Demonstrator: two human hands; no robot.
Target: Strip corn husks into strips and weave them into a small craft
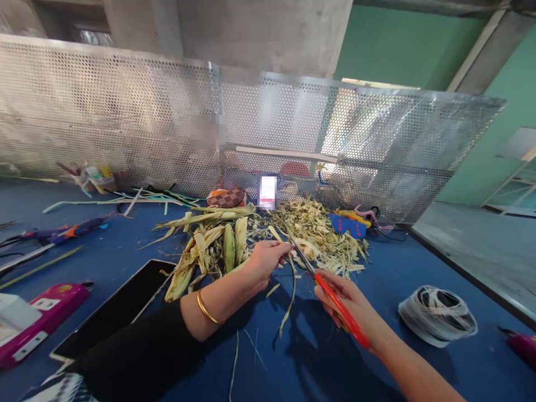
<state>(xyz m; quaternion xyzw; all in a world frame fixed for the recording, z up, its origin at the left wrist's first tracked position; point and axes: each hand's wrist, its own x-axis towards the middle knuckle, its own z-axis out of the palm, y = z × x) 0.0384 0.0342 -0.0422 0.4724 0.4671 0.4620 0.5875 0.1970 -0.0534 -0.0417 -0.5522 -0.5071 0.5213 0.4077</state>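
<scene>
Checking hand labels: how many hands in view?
2: right hand gripping the red-handled tool, left hand at its metal end. Mesh screen may hide others.

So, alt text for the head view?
The right hand holds a red-handled metal tool, its tip beside the left hand, which pinches a thin strip. Beyond, dry husks and shreds lie on a blue table.

Lit scrn [268, 192] pixelated, magenta pwr strip [67, 297] cut by L edge, pinkish obj [522, 347] by R.
</scene>
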